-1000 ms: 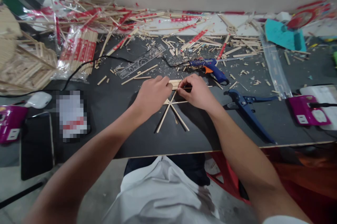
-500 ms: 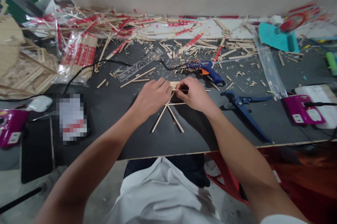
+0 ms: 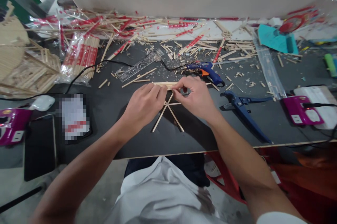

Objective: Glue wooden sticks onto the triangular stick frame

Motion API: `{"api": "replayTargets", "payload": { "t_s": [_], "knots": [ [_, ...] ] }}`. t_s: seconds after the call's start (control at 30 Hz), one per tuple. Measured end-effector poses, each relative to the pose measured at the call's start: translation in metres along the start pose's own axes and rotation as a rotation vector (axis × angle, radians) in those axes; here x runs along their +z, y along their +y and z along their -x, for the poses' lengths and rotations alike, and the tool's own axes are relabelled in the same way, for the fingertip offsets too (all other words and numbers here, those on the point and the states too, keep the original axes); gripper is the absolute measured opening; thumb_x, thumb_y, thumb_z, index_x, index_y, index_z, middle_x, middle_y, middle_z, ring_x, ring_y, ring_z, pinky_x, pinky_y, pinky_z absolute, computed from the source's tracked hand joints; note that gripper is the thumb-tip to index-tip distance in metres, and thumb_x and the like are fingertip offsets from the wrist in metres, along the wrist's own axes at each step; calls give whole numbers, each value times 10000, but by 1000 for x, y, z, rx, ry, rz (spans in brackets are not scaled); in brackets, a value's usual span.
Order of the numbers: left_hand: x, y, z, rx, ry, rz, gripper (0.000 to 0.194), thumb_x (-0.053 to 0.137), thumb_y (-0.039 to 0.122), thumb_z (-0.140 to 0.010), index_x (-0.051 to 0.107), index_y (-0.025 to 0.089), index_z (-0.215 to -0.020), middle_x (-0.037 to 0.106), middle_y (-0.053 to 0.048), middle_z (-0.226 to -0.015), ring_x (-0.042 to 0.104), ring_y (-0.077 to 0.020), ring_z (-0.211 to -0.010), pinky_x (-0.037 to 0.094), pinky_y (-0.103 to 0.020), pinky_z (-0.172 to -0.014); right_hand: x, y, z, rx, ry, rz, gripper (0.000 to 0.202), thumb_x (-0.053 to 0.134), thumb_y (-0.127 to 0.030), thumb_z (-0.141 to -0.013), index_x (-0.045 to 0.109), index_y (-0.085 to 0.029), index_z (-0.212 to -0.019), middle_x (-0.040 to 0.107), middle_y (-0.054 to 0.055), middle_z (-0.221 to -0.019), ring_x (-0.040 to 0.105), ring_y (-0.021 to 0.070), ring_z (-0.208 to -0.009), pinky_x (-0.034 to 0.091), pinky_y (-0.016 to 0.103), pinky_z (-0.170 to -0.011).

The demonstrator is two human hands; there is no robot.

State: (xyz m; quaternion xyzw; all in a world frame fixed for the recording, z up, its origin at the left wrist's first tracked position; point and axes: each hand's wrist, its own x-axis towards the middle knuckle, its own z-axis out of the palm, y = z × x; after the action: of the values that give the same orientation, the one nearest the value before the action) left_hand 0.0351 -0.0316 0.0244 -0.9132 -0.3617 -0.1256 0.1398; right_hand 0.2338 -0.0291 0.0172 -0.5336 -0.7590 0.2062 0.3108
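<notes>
On the dark tabletop lies a small frame of thin wooden sticks (image 3: 175, 118), its sticks spreading like spokes from a hub. A row of sticks laid side by side (image 3: 160, 84) runs along its far side, partly under my hands. My left hand (image 3: 147, 103) has its fingers bent and pressed together on the frame, left of the hub. My right hand (image 3: 195, 96) pinches with thumb and forefinger at the right end of the row; the fingertips hide most of what they grip, which looks like a wooden stick.
Beyond my hands lie a blue glue gun (image 3: 207, 70) and a clear ruler (image 3: 139, 65). A blue cutter (image 3: 244, 111) is at right, near a purple power socket (image 3: 302, 110). Packed chopsticks (image 3: 80, 55), a phone (image 3: 40, 148) and slatted wooden pieces (image 3: 31, 69) sit at left. Offcuts litter the back.
My left hand has slid a little left and toward me, uncovering more of the stick row. My right hand's fingertips have shifted slightly left along it. The spokes stay in place.
</notes>
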Motion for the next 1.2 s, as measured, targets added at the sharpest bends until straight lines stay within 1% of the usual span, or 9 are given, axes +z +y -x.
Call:
{"api": "replayTargets", "payload": {
  "t_s": [0.17, 0.3, 0.43, 0.5, 0.7, 0.83, 1.0, 1.2],
  "knots": [
    [9, -1, 12, -21, 78, 32, 281, 377, 28, -948, 631, 146, -959, 640, -48, -773, 601, -201, -718, 432, -320, -647, 3, -2, 3, -92, 1, 20, 145, 581, -284, -903, 600, -239, -766, 640, -8, -720, 576, 181, -719, 381, 356, -847],
    [15, -1, 14, -17, 122, 54, 266, 394, 30, -951, 636, 140, -953, 630, -34, -745, 592, -188, -690, 416, -307, -634, 7, 3, 2, -145, 19, 21, 176, 591, -271, -894, 577, -232, -722, 655, -18, -703, 577, 164, -690, 377, 340, -812],
    [16, 0, 14, -37, 163, 50, 228, 435, 65, -989, 638, 145, -924, 620, -22, -721, 586, -178, -677, 415, -302, -631, 13, 8, 0, -213, 76, 3, 151, 604, -262, -877, 599, -226, -731, 656, -24, -685, 563, 153, -665, 367, 330, -775],
    [17, 0, 13, -51, 168, 49, 225, 443, 78, -1000, 637, 151, -913, 622, -20, -720, 582, -175, -676, 419, -300, -635, 15, 9, 0, -205, 88, -1, 151, 603, -279, -886, 611, -226, -745, 651, -25, -680, 552, 151, -657, 365, 333, -773],
    [18, 0, 12, -48, 209, 60, 253, 420, 69, -1000, 634, 153, -894, 609, -21, -713, 561, -170, -655, 410, -299, -612, 14, 8, 1, -136, 57, -46, 165, 602, -334, -902, 640, -219, -791, 635, -22, -685, 514, 149, -641, 365, 339, -773],
    [17, 1, 13, -54, 193, 43, 238, 433, 75, -1001, 634, 153, -901, 614, -25, -721, 567, -170, -662, 409, -298, -617, 12, 6, 1, -120, 48, -86, 153, 608, -317, -892, 645, -211, -789, 632, -20, -687, 507, 146, -641, 363, 337, -769],
    [18, 2, 13, -55, 210, 68, 237, 426, 62, -993, 633, 146, -915, 619, -25, -720, 568, -172, -655, 413, -299, -607, 8, 4, -1, -92, 18, -71, 125, 625, -295, -868, 642, -216, -773, 638, -18, -685, 522, 153, -648, 376, 349, -797],
    [21, 2, 14, -73, 220, 101, 239, 418, 76, -998, 632, 153, -925, 622, -21, -722, 575, -167, -658, 423, -293, -610, 11, 6, -1, -123, 35, -53, 114, 651, -282, -857, 646, -215, -765, 662, -22, -697, 550, 148, -642, 394, 353, -824]
  ]
}}
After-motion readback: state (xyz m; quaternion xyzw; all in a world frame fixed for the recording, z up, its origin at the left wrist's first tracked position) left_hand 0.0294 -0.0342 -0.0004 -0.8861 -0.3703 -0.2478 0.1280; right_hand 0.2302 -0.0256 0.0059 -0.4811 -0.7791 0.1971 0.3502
